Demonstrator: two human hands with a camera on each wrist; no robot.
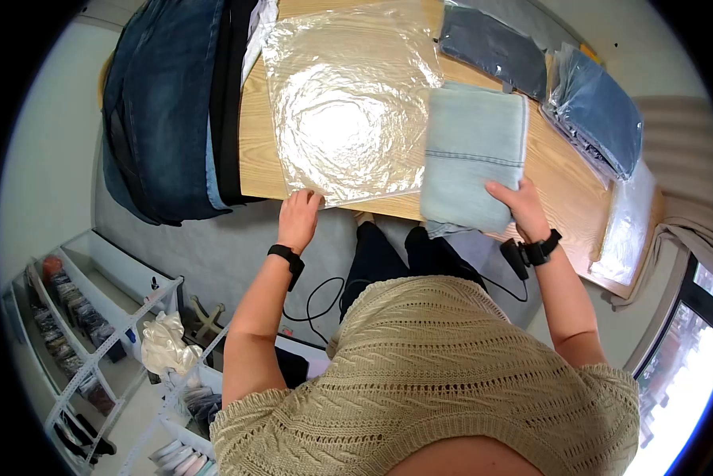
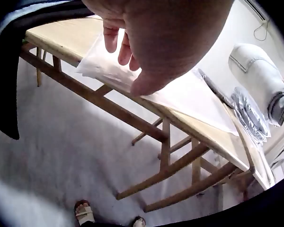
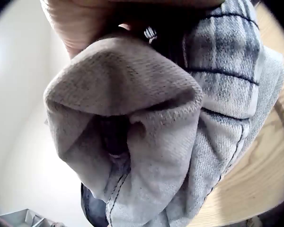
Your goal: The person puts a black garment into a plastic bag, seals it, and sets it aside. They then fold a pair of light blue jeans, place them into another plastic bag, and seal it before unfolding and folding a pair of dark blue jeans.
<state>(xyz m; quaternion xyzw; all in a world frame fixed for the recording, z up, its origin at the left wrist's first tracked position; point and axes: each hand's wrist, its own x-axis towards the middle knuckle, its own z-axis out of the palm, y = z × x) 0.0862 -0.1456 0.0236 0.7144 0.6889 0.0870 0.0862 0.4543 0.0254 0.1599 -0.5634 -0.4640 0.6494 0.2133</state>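
My right hand (image 1: 523, 205) grips a folded pair of light-blue jeans (image 1: 475, 151) by its near right side, with the thumb on top and the other fingers hidden beneath. In the right wrist view the jeans' rolled fold (image 3: 156, 137) and dark stitching fill the middle. A large clear plastic bag (image 1: 348, 103) lies flat on the wooden table, left of the jeans. My left hand (image 1: 299, 218) rests at its near left corner. Loosely extended fingers (image 2: 125, 49) reach over the bag in the left wrist view, the thumb low at the table's edge.
Dark jeans (image 1: 166, 103) hang in a thick pile over the table's left side. Bagged dark garments (image 1: 493, 47) and a stack of bagged jeans (image 1: 597, 111) lie at the far right. More clear film (image 1: 626, 226) sits at the right edge. Shelving (image 1: 102, 333) stands lower left.
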